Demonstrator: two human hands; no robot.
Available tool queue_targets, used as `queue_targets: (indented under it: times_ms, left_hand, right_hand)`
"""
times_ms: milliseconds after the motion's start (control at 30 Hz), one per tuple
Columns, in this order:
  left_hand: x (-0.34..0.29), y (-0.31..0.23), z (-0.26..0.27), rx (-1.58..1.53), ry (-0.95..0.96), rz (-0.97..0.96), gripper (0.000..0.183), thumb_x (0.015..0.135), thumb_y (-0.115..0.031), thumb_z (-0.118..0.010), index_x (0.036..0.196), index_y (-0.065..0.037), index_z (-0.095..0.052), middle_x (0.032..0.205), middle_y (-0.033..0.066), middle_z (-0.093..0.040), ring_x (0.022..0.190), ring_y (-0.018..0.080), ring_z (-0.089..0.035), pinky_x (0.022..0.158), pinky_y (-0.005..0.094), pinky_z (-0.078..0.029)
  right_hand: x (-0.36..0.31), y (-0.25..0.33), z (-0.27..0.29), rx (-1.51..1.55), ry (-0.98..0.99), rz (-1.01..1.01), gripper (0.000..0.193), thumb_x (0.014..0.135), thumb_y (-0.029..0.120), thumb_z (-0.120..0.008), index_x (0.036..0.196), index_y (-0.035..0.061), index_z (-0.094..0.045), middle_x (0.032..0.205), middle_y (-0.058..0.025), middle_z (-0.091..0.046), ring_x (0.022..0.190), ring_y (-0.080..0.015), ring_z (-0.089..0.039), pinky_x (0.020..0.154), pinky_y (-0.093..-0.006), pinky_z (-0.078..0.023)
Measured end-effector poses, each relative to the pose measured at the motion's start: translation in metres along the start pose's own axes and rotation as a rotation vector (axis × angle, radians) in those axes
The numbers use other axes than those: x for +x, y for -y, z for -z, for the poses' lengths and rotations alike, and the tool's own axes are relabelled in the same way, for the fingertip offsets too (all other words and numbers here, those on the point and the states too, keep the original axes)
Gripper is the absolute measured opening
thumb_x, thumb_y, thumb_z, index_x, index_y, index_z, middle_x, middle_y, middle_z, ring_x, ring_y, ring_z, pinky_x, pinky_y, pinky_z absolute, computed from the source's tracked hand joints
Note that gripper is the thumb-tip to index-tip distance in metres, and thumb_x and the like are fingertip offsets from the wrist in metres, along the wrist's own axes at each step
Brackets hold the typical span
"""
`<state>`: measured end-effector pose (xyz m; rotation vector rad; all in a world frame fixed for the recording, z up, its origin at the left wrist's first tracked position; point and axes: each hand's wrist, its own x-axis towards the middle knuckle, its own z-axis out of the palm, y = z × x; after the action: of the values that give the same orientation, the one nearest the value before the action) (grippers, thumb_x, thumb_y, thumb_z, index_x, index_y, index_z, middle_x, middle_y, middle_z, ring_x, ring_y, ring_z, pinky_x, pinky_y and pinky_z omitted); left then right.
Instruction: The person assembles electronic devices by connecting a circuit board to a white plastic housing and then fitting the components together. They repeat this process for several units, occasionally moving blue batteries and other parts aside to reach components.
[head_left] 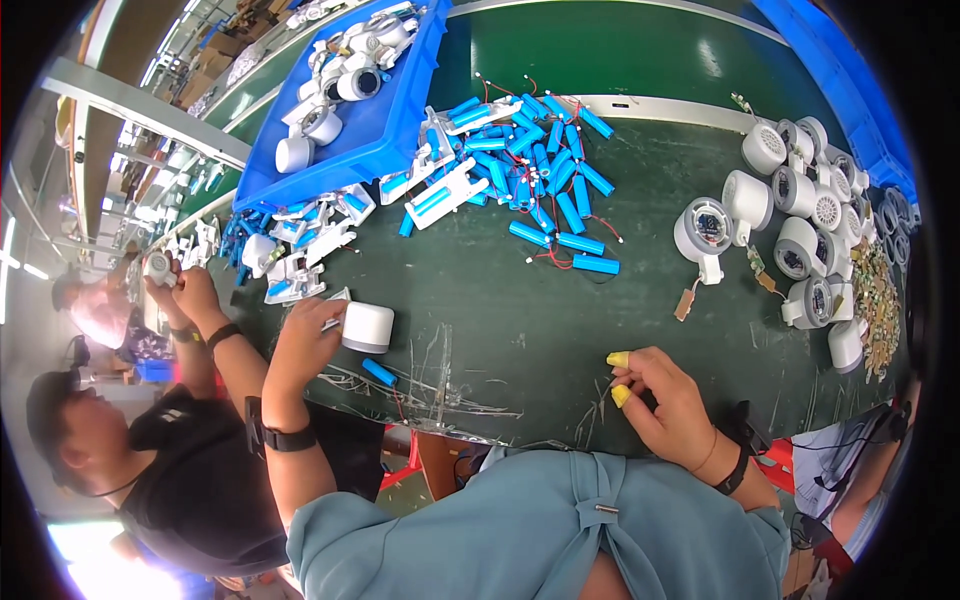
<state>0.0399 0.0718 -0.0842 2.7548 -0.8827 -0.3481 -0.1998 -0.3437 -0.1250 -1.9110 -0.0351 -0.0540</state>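
Observation:
My left hand [303, 345] is closed on a white cylindrical housing [367, 326] with a grey rim, holding it by the part at its left side, which the fingers mostly hide. The housing lies just above the green table. Close below it is a single blue cylindrical battery cell [379, 372] with a thin red wire. Off to the right, my right hand [660, 400] hovers near the table's front edge. Yellow covers wrap its thumb and a fingertip, which are apart with nothing seen between them.
Wired blue cells [545, 160] lie heaped at the far middle. A blue bin [425, 95] with white housings stands far left. More housings [748, 198], small circuit boards [878, 310] and grey rings [895, 222] lie right. A co-worker [165, 440] works at left.

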Motion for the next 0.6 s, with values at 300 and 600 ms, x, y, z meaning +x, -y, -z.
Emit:
queue_targets:
  times_ms: [300, 600]
  left_hand:
    - [-0.039, 0.007, 0.089, -0.037, -0.245, 0.161, 0.030, 0.086, -0.002, -0.060, 0.115, 0.001, -0.066, 0.104, 0.0139, -0.068, 0.093, 0.0261, -0.062, 0.082, 0.0348, -0.049]
    - [-0.018, 0.073, 0.088, 0.058, -0.518, 0.441, 0.028, 0.092, -0.017, -0.064, 0.113, 0.001, -0.068, 0.107, 0.0179, -0.070, 0.094, 0.0295, -0.067, 0.080, 0.0380, -0.052]
  right_hand:
    - [-0.004, 0.000, 0.002, -0.003, 0.010, 0.009, 0.040, 0.082, -0.011, -0.055, 0.121, -0.0023, -0.055, 0.105, -0.0132, -0.057, 0.087, -0.0203, -0.065, 0.074, -0.0285, -0.053]
    - [-0.002, 0.001, -0.001, -0.006, 0.010, -0.004, 0.041, 0.082, -0.011, -0.055, 0.122, -0.0018, -0.056, 0.104, -0.0126, -0.057, 0.086, -0.0200, -0.065, 0.074, -0.0282, -0.053]
